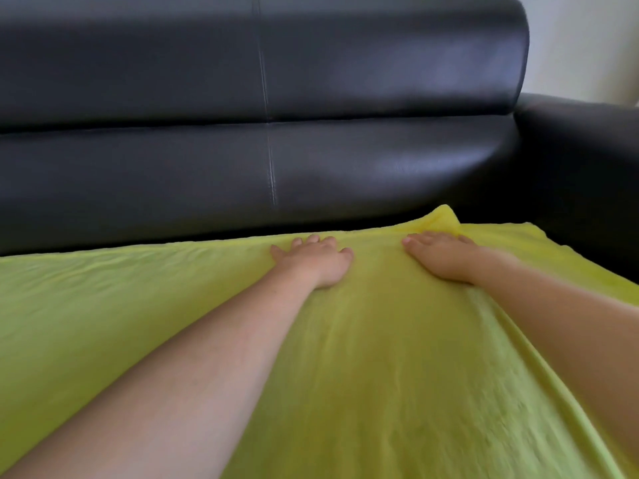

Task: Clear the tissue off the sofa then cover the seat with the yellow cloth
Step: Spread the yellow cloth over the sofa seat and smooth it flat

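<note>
A: Status, cloth?

B: Yellow cloth is spread over the sofa seat, covering the lower half of the view from the 9 o'clock edge across to approx. 4 o'clock. Its far edge runs along the base of the backrest. One small fold of the cloth stands up at approx. 1 o'clock, just beyond the R hand. Shallow wrinkles run lengthwise between the two forearms.

A: L hand?

B: Left hand lies palm down on the cloth near its far edge, fingers straight and slightly apart, pointing to 12 o'clock. It presses flat; nothing is gripped.

A: R hand?

B: Right hand lies palm down on the cloth beside the L hand, apart from it, fingers straight and angled toward 11 o'clock. Fingertips touch the raised fold. Nothing is gripped.

A: Sofa?

B: Black leather sofa. Backrest fills the upper half, w/ a vertical seam near centre. Armrest sits at 3 o'clock; the cloth's right edge ends near it. A pale wall shows at 2 o'clock.
</note>
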